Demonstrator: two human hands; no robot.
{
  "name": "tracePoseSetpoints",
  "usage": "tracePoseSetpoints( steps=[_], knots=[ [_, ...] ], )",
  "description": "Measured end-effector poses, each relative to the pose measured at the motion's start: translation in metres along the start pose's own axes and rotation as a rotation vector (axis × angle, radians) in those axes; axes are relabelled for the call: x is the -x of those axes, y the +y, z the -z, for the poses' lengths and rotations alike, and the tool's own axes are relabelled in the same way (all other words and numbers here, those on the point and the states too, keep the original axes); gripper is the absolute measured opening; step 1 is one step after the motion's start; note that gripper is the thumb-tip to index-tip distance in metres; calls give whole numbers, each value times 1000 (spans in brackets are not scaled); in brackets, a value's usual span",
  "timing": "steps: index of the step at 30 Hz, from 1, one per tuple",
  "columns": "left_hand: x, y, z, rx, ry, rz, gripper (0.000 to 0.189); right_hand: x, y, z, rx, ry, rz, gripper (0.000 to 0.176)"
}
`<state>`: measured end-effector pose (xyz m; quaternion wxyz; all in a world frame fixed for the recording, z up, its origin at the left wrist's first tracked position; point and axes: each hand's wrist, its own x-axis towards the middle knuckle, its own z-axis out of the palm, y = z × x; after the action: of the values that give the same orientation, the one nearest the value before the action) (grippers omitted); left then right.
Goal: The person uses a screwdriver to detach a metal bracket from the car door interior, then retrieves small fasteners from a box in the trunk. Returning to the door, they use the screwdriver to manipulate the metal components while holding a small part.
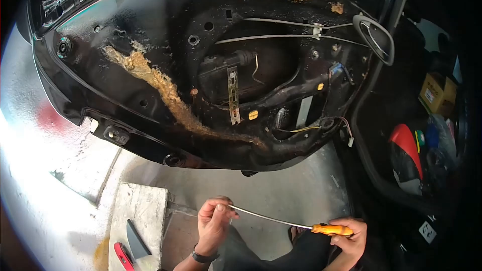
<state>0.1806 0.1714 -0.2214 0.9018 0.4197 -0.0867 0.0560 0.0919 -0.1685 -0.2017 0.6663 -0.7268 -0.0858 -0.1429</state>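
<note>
A long thin metal rod (271, 218) with an orange handle (332, 230) spans the space between my two hands. My right hand (351, 238) is wrapped round the handle. The rod's far tip is pinched between the thumb and fingers of my left hand (215, 218). The rod looks slightly bowed. Above both hands, and apart from them, stands a black car door (165, 15) with its inner panel off, showing brown adhesive remains (165, 88), a large opening, cables and a door handle (374, 39).
At the lower left a worn board (143, 195) bears a dark blade-like piece (137, 238) and a red-handled tool (122, 257). Loose wires with a connector (350, 141) hang at the door's right. Inside the car are a cardboard box (438, 94) and a red and black object (405, 153).
</note>
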Motion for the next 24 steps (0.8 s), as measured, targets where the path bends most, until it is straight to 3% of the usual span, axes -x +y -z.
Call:
tracePoseSetpoints(
  steps=[3,7,10,18,24],
  knots=[
    [-11,-1,-12,96,-32,78,16,28,-14,5,-82,134,22,46],
    [-45,7,-47,265,-8,185,19,61,-25,-2,-64,418,130,64],
    [-68,8,-60,509,-125,193,25,72,-47,-18,90,464,149,63],
    [-77,5,-85,492,-145,164,26,77,-70,-35,564,543,266,60],
    [-75,3,-93,421,-121,174,25,73,-84,-47,492,498,126,60]
  ],
)
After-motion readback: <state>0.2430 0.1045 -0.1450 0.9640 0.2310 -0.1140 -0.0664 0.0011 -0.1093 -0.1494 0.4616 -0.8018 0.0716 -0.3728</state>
